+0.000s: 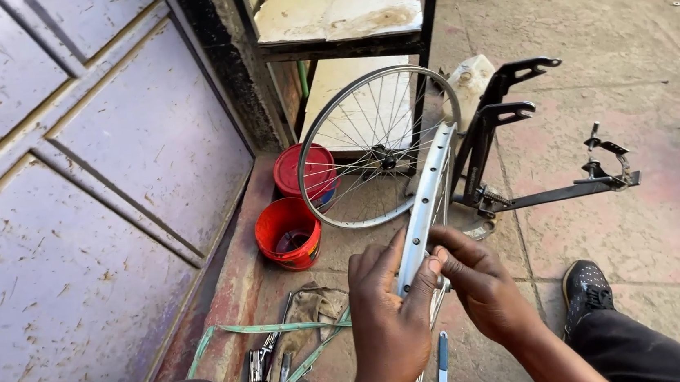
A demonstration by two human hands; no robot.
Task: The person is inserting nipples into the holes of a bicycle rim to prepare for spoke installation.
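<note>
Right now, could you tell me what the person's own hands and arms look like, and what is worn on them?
Both the left hand and right hand are bare: no gloves, rings or watch visible. The forearms show no sleeves within the frame.

Two bicycle wheels are showing: a spoked wheel (377, 147) leaning upright and a rim (427, 200) seen edge-on. Two red tubs (289, 232) are sitting together. One black stand (516, 143) is standing by. Perhaps three tools (266, 361) are lying below, blurred.
</note>
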